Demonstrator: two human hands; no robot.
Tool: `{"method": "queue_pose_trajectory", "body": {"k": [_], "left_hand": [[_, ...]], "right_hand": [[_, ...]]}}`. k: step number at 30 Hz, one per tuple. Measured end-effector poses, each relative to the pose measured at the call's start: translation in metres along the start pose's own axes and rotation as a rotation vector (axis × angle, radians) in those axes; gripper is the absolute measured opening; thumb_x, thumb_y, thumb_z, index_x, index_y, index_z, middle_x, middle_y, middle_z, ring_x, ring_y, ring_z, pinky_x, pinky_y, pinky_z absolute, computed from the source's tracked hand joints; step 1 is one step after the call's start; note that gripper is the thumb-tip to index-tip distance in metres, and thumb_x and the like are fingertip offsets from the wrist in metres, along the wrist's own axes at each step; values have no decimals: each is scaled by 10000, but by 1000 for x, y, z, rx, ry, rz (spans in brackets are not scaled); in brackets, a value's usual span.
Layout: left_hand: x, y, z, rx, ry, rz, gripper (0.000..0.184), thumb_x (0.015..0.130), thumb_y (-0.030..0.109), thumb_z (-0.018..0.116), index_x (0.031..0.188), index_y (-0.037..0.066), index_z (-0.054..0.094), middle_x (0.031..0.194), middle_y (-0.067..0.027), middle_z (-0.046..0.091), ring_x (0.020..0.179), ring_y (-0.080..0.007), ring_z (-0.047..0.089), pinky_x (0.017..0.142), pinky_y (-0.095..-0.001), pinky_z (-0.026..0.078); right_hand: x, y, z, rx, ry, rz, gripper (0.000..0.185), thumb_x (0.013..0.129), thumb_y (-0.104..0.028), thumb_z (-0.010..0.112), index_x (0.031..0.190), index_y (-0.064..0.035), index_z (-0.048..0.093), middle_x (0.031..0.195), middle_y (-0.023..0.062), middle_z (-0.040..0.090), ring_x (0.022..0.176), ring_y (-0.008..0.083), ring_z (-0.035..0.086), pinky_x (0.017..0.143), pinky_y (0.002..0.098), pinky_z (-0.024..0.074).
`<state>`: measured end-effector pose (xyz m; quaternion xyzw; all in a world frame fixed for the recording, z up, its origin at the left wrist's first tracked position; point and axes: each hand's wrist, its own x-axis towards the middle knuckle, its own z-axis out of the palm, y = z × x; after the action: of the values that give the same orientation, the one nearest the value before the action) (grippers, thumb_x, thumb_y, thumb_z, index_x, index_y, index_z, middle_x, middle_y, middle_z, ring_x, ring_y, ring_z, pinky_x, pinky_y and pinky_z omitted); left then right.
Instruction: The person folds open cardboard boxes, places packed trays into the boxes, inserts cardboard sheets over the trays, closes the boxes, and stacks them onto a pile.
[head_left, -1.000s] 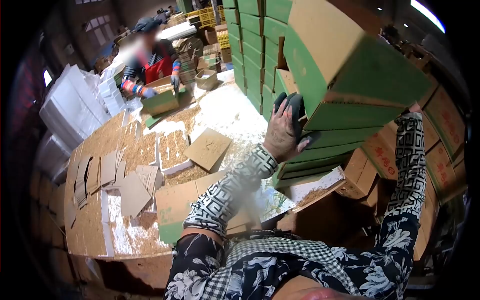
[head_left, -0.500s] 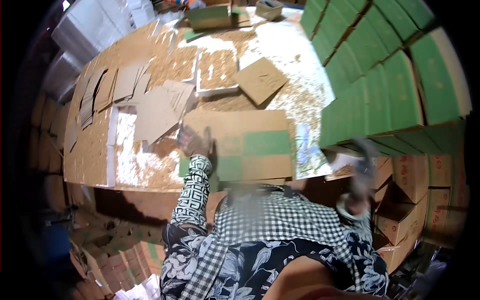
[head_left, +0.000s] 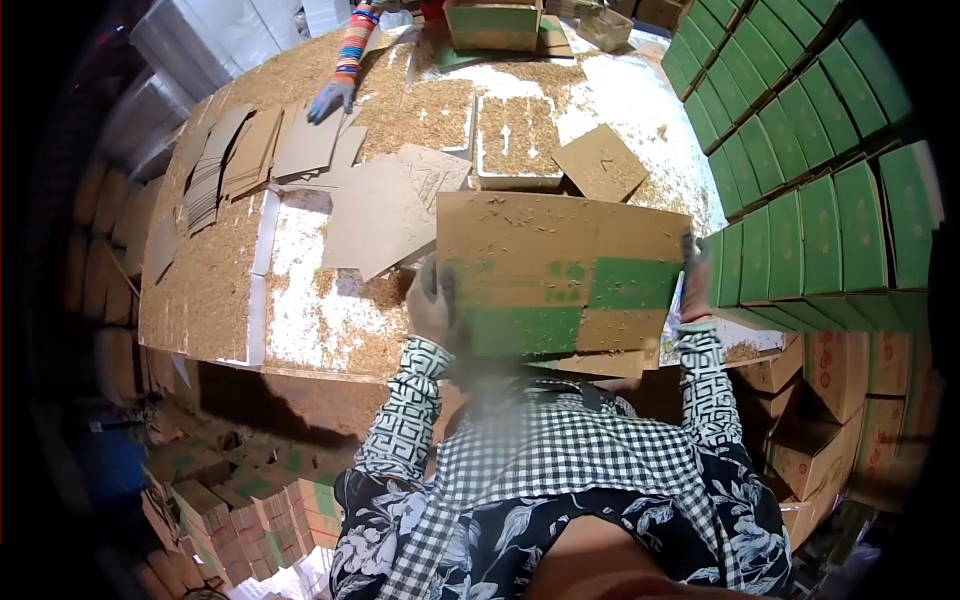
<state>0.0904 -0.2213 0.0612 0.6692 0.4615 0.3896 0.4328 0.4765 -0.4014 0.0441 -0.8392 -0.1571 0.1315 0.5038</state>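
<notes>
A cardboard box (head_left: 520,240) with green printed patches is in front of me at the near edge of the table, its top strewn with small brown flakes. My left hand (head_left: 430,302), in a grey glove, grips its left side. On the opposite side, my gloved right hand (head_left: 694,278) holds the right edge, fingers pointing away from me. A cardboard flap (head_left: 600,364) juts out along the box's near side. Flat cardboard sheets (head_left: 375,215) lie just left of the box, and another square sheet (head_left: 601,163) rests behind it.
Green boxes (head_left: 810,235) stand stacked along the right. A co-worker's gloved hand (head_left: 332,100) touches cardboard sheets (head_left: 308,140) at the far left. Brown flakes cover much of the white table (head_left: 300,310). An open box (head_left: 492,25) stands at the back; cartons (head_left: 815,450) sit low right.
My right hand has come from the right onto the box's right edge, and my left hand now holds its left side. The co-worker's arm has reached in at the back left. The view has shifted.
</notes>
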Motion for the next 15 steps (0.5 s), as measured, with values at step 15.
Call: {"method": "queue_pose_trajectory", "body": {"k": [15], "left_hand": [[5,93,7,-347,-346,282,430,834,302,659,1172,49,579,1199,-152,566,1119,-284,527,974,-380,418]], "right_hand": [[-41,-103,1,596,-215,-387,516,866,-270,663,1239,15,448,1120,102,526,975,168,517,843,312,452]]}}
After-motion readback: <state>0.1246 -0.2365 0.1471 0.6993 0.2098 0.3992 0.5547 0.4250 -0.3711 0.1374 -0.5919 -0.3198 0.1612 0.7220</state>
